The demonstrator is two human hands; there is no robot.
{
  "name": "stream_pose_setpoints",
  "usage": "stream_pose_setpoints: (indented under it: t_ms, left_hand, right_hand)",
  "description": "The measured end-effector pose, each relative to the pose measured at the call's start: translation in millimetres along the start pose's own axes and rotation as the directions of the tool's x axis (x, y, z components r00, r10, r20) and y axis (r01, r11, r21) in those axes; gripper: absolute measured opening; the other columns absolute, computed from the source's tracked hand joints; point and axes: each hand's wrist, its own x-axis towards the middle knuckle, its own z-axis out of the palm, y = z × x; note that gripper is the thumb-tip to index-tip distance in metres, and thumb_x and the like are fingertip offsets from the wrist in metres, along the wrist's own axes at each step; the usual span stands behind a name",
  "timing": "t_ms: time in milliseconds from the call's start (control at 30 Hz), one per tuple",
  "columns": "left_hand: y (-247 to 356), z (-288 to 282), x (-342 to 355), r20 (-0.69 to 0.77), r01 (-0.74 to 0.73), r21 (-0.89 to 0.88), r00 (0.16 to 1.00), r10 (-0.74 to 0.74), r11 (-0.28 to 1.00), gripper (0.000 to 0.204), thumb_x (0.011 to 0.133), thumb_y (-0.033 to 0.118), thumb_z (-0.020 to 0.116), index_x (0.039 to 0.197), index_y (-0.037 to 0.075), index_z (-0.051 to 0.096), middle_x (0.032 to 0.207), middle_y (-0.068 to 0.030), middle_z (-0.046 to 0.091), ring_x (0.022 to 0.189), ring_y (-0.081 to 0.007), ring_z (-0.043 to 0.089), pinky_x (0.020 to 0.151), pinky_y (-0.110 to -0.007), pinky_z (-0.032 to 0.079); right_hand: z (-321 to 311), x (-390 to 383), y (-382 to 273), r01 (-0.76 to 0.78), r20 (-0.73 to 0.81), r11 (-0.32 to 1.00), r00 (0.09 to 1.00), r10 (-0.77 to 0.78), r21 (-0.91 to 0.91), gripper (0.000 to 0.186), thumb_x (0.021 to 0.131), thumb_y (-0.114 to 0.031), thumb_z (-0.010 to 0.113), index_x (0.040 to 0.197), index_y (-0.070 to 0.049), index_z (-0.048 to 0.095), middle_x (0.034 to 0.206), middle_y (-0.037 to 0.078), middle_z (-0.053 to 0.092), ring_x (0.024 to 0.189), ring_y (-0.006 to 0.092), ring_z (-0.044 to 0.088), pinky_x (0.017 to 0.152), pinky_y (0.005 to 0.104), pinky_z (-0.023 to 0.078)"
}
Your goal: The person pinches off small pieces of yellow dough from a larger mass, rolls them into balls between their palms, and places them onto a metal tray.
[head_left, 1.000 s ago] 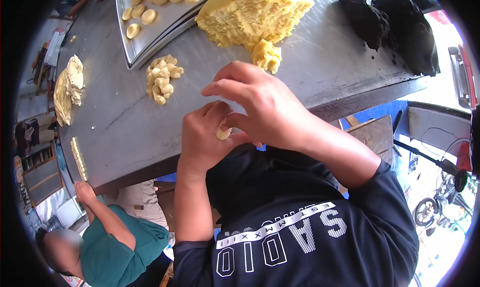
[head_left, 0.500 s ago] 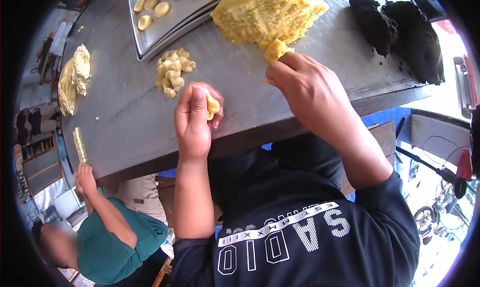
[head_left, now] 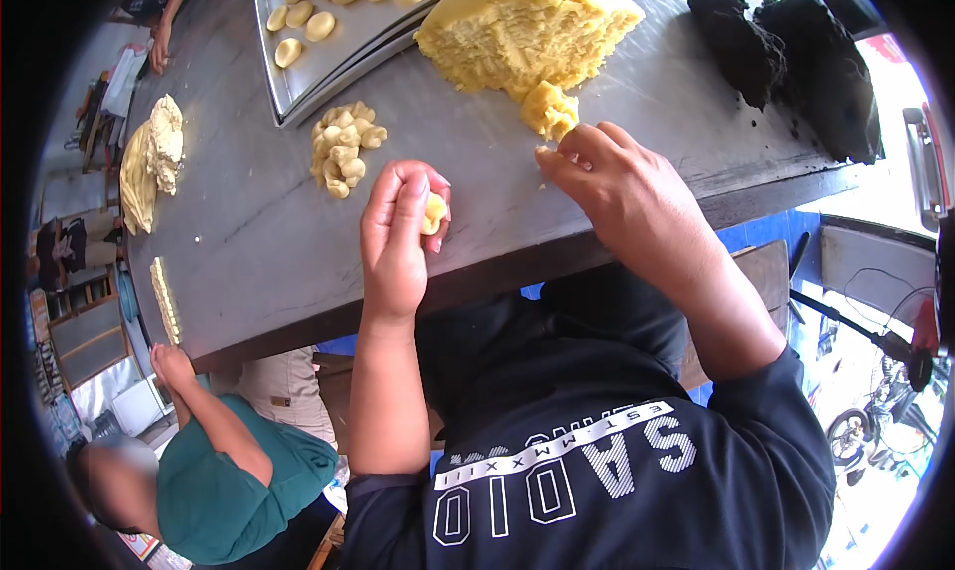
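Observation:
Curled around a small piece of yellow dough (head_left: pixel 433 214), my left hand (head_left: pixel 396 242) is closed above the table near its front edge. My right hand (head_left: pixel 627 187) has loosely bent fingers, thumb apart from them, and no dough shows between them. Just beyond its fingertips a small yellow dough lump (head_left: pixel 550 110) rests against the torn front of a large yellow dough mound (head_left: pixel 527 35). A pile of small pale dough balls (head_left: pixel 344 144) lies beyond and left of my left hand.
A metal tray (head_left: pixel 288 110) with several round dough pieces sits at the back. Black dough (head_left: pixel 816 78) lies far right. Pale dough (head_left: pixel 154 162) and a strip of small pieces (head_left: pixel 165 301) are at the left, near a co-worker in a green shirt (head_left: pixel 234 480). Another person's hand (head_left: pixel 159 53) is at the far left.
My right hand has let go of the small yellow lump and drawn back toward me. The lump now rests on the table by the mound. Another person's arm has appeared at the far left.

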Motion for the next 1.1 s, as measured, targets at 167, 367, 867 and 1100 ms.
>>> stream_pose_setpoints:
  t_ms: [167, 367, 867, 1100]
  left_hand:
    - [4, -4, -2, 0.085, 0.093, -0.178, 0.993, -0.079, 0.980, 0.036, 0.115, 0.031, 0.075, 0.135, 0.004, 0.062, 0.107, -0.0038, 0.066, 0.082, -0.0072, 0.054, 0.071, -0.022, 0.045]
    - [7, 14, -5, 0.063, -0.153, 0.479, 0.988, 0.141, 0.864, 0.051, 0.072, 0.002, 0.109, 0.110, 0.002, 0.074, 0.092, 0.0009, 0.070, 0.083, -0.0114, 0.068, 0.076, -0.031, 0.059]
    - [9, 23, -8, 0.221, -0.349, 0.642, 0.937, 0.271, 0.682, 0.063, 0.061, 0.041, 0.113, 0.084, 0.009, 0.064, 0.077, -0.0091, 0.070, 0.071, -0.0346, 0.073, 0.065, -0.044, 0.058]
    - [3, 22, -6, 0.172, -0.386, 0.535, 0.921, 0.350, 0.751, 0.051, 0.071, 0.030, 0.110, 0.084, 0.007, 0.066, 0.074, -0.0074, 0.065, 0.066, -0.0314, 0.067, 0.063, -0.043, 0.053]
  right_hand:
    - [3, -3, 2, 0.001, -0.063, 0.996, 0.998, 0.004, 0.085, 0.038, 0.090, 0.001, 0.072, 0.126, -0.006, 0.080, 0.112, 0.009, 0.073, 0.110, 0.0307, 0.073, 0.092, 0.0448, 0.063]
    - [16, 3, 1, 0.121, -0.189, 0.968, 0.979, -0.079, 0.220, 0.027, 0.093, -0.001, 0.076, 0.120, -0.005, 0.080, 0.109, 0.010, 0.078, 0.101, 0.0328, 0.077, 0.087, 0.0436, 0.063]
    - [16, 30, -29, -0.006, -0.072, 0.741, 0.995, 0.074, 0.672, 0.037, 0.082, -0.003, 0.091, 0.114, -0.002, 0.072, 0.109, 0.017, 0.077, 0.104, 0.0412, 0.078, 0.089, 0.0493, 0.064]
    - [-7, 40, -28, 0.086, -0.118, 0.892, 0.992, -0.037, 0.445, 0.037, 0.087, -0.013, 0.090, 0.122, -0.007, 0.079, 0.116, 0.014, 0.077, 0.112, 0.0399, 0.075, 0.095, 0.0500, 0.062]
